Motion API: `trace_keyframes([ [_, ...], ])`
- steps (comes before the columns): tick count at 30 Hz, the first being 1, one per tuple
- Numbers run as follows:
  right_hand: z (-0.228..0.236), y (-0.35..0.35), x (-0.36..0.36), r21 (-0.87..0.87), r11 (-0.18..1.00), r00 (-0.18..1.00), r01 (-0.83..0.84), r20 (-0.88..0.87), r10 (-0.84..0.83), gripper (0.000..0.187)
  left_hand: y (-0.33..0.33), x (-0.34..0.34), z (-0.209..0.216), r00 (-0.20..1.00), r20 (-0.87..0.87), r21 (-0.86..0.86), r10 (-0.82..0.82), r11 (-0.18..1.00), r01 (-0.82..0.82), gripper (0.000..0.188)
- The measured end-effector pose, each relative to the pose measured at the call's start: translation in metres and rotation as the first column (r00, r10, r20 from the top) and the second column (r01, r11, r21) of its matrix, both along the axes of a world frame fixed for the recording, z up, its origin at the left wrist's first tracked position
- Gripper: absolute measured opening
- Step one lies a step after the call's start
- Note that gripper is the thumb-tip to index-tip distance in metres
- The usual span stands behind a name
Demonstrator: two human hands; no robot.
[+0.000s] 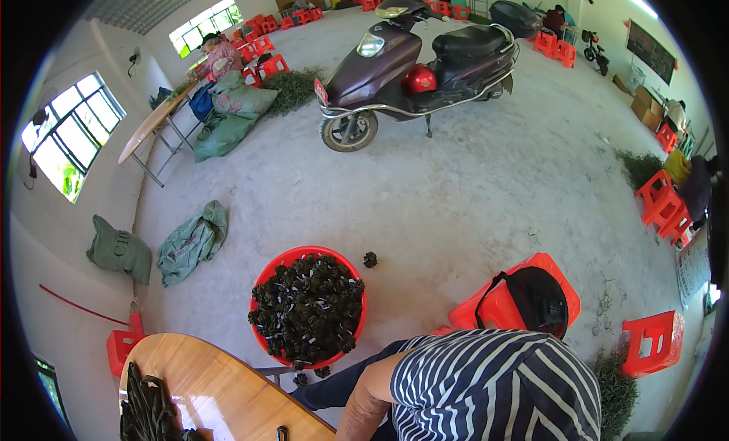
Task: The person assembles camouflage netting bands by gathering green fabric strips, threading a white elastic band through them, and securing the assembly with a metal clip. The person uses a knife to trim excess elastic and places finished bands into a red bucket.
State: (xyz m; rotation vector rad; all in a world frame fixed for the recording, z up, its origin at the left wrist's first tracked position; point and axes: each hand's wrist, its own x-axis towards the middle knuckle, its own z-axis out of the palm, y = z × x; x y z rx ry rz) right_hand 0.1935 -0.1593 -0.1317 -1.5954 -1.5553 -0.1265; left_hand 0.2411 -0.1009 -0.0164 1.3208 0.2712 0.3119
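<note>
Loose strips (144, 403) left on wooden table (205, 357); dark bundles (307, 304) heaped in red basin (313, 250).
Start at the wooden table: find the loose strips piled near its left end; judge as the share remaining. Cannot tell opening or hold of left hand or right hand: no clear view of either. Beyond the table edge, find the dark bundles filling the red basin on the floor; judge as the share done, apparently large. Note one stray bundle (370, 259) just beside the basin. Farther off, see a limp green sack (194, 243), then a parked scooter (380, 72).
</note>
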Motion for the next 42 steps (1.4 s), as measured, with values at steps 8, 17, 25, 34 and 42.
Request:
trace_keyframes([
  [8, 0.003, 0.009, -0.002, 0.019, 1.000, 0.999, -0.004, 0.040, 0.003, 0.017, 0.012, -0.004, -0.001, 0.999, 0.004, -0.005, 0.050, 0.999, -0.050, 0.010],
  [17, 0.008, 0.025, -0.009, 0.041, 0.999, 0.994, -0.018, 0.109, 0.014, 0.017, 0.035, -0.016, -0.004, 0.992, 0.013, -0.023, 0.124, 0.992, -0.124, 0.010],
  [25, 0.042, 0.049, -0.053, 0.170, 0.984, 0.951, -0.051, 0.308, -0.004, 0.017, 0.094, -0.091, -0.002, 0.942, 0.076, -0.088, 0.327, 0.943, -0.321, 0.010],
  [34, 0.086, 0.045, -0.052, -0.170, 0.929, 0.943, -0.329, -0.010, 0.332, 0.020, 0.083, -0.272, 0.013, 0.719, 0.051, -0.479, 0.693, 0.648, -0.591, 0.018],
  [42, 0.122, 0.042, -0.068, -0.161, 0.758, 0.774, -0.632, -0.089, 0.626, 0.059, 0.059, -0.259, 0.024, 0.559, 0.060, -0.598, 0.827, 0.478, -0.643, 0.020],
])
